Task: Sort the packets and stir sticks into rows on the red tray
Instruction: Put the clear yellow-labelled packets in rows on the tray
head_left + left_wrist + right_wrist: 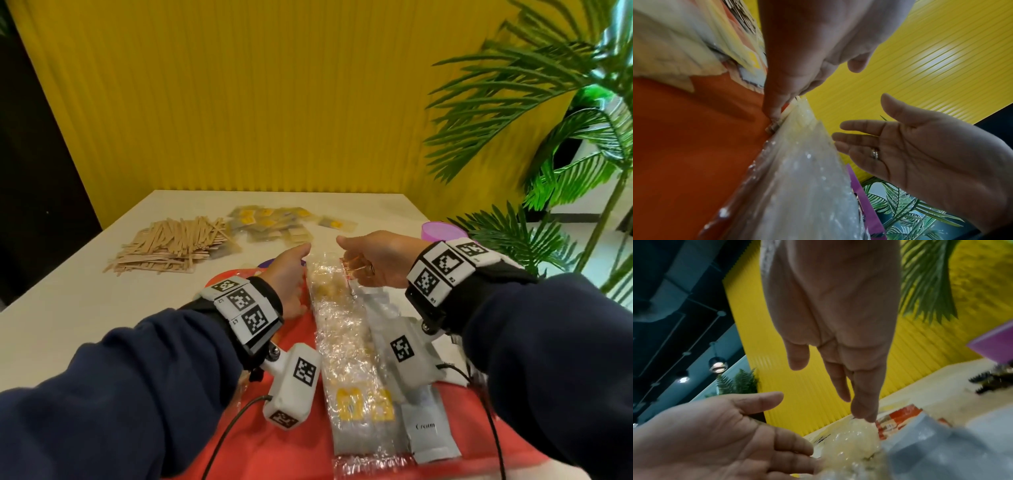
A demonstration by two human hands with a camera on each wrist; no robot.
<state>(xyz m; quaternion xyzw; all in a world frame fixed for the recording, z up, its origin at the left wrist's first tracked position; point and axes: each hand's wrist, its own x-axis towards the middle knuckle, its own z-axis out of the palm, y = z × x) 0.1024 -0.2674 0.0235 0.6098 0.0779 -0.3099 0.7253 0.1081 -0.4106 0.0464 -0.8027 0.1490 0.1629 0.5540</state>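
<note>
Hands flank the packets' (342, 329) row: left hand (289, 277) and right hand (376, 260) both relaxed, row running 12-to-6 on tray (274, 445).

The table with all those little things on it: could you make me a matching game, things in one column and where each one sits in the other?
Things:
1. wooden stir sticks
2. clear packets with yellow labels
3. grey "Cream" packet
4. purple container

Places:
A. far right of the table, beside the plant
B. in a long row down the middle of the red tray
C. heaped on the table, far left, off the tray
D. near end of the row on the right side of the tray

Pairs: 1-C, 2-B, 3-D, 4-A
</note>
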